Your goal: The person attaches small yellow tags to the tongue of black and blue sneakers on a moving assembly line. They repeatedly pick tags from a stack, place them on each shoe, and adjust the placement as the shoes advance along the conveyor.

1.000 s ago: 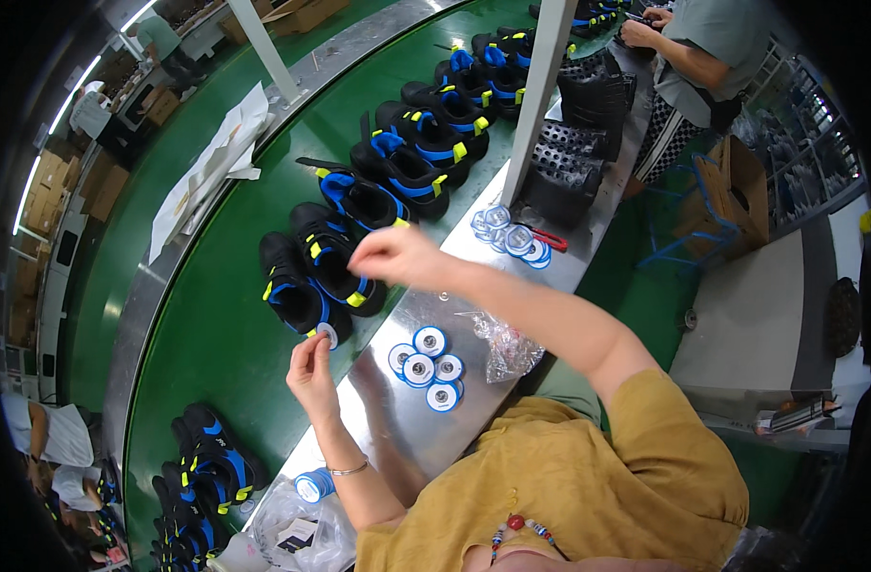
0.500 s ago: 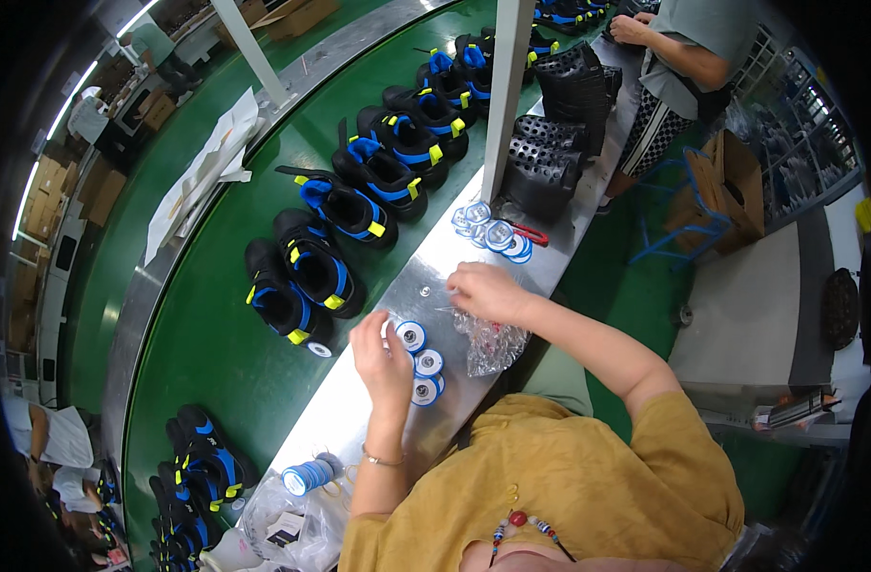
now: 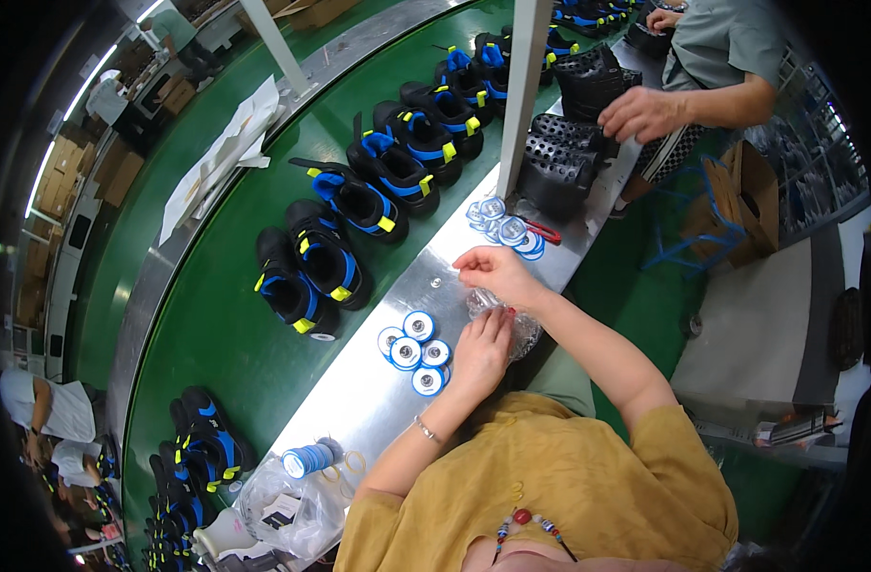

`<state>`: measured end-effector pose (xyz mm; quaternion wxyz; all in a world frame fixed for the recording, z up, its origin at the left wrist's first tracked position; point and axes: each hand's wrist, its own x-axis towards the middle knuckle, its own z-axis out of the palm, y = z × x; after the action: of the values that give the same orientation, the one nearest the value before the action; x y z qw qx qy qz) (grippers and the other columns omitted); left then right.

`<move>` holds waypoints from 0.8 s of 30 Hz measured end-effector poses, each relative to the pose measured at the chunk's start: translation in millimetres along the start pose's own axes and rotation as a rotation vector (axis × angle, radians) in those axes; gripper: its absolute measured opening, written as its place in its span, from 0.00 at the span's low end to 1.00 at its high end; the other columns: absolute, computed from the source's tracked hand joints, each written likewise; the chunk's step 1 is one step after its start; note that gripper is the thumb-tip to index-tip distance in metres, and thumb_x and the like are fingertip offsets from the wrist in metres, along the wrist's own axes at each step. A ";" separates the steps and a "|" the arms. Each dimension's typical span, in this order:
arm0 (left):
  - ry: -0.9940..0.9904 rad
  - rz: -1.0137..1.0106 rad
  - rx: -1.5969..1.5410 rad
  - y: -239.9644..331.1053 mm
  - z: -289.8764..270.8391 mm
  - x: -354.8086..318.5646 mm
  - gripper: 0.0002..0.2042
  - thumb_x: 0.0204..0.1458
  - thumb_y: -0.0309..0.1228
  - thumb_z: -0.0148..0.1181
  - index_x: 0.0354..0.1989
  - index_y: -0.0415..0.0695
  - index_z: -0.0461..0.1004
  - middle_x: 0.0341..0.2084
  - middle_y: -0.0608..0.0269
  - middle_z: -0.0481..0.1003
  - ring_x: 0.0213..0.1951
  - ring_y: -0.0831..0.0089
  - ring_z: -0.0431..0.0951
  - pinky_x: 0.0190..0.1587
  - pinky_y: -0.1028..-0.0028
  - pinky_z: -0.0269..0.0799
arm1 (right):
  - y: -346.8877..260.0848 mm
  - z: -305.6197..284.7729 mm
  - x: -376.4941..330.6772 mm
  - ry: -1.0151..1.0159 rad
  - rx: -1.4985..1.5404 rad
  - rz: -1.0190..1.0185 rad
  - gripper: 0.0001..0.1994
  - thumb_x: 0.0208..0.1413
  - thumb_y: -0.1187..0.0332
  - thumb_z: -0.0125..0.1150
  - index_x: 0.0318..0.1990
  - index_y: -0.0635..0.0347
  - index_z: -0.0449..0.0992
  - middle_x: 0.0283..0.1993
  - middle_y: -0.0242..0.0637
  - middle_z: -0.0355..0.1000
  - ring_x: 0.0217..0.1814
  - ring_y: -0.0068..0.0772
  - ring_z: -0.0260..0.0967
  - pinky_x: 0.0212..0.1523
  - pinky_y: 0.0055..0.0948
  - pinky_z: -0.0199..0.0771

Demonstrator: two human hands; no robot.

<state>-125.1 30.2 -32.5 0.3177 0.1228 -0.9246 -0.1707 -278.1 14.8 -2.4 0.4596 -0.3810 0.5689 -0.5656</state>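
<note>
Two hands: left hand [image 3: 483, 348] at the bag [image 3: 526, 336], fingertips bunched narrow; cannot tell whether they pinch it. Right hand [image 3: 500, 274] just beyond the bag, thumb and finger nearly meeting; cannot tell what, if anything, lies between.
Bag: partly hidden by the left hand; clear, crinkled. Likely light, soft, slippery; best pinched at an edge.
Tags [image 3: 406, 353]: left of the bag, overlapping. Probably light, stiffish; lift by the rim.
Bench [image 3: 349, 410]: beneath the bag; shiny metal, likely slick.
Belt [image 3: 206, 353]: green, left of the bag, bearing shoes [image 3: 307, 303].
Room: co-worker's hand [image 3: 642, 113] beyond the bag; carton [image 3: 761, 195] right of it.
</note>
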 end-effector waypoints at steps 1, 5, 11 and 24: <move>-0.021 0.025 0.044 -4.0 3.1 -1.1 0.16 0.48 0.24 0.58 0.47 0.36 0.74 0.46 0.50 0.74 0.48 0.56 0.73 0.47 0.63 0.70 | -8.2 3.7 -2.0 0.040 0.031 -0.003 0.08 0.54 0.78 0.61 0.42 0.68 0.78 0.34 0.31 0.75 0.35 0.19 0.71 0.39 0.19 0.73; -0.086 -0.032 -0.054 -5.7 1.3 6.4 0.16 0.50 0.25 0.57 0.48 0.37 0.73 0.46 0.49 0.74 0.48 0.56 0.74 0.47 0.62 0.70 | -40.1 7.0 -0.2 0.202 0.121 -0.195 0.09 0.54 0.78 0.60 0.43 0.68 0.78 0.34 0.32 0.76 0.35 0.19 0.71 0.41 0.20 0.72; 0.096 -0.115 -0.079 -1.7 -13.0 4.7 0.14 0.49 0.23 0.59 0.46 0.37 0.73 0.45 0.48 0.73 0.46 0.53 0.74 0.47 0.62 0.70 | -87.8 4.9 0.2 0.122 0.204 -0.376 0.12 0.56 0.77 0.61 0.48 0.70 0.74 0.38 0.35 0.74 0.40 0.23 0.70 0.44 0.21 0.70; 0.165 -0.855 -0.139 -56.0 -78.7 -55.2 0.13 0.46 0.29 0.67 0.39 0.36 0.75 0.32 0.52 0.70 0.40 0.54 0.70 0.46 0.64 0.67 | -44.3 19.2 -20.2 -0.125 0.075 0.091 0.05 0.59 0.71 0.58 0.40 0.60 0.74 0.24 0.29 0.69 0.23 0.13 0.62 0.22 0.15 0.60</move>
<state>-26.6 -21.1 -26.5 0.2991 0.4857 -0.7485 -0.3381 -257.8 25.3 44.8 0.5333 -0.3717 0.5341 -0.5404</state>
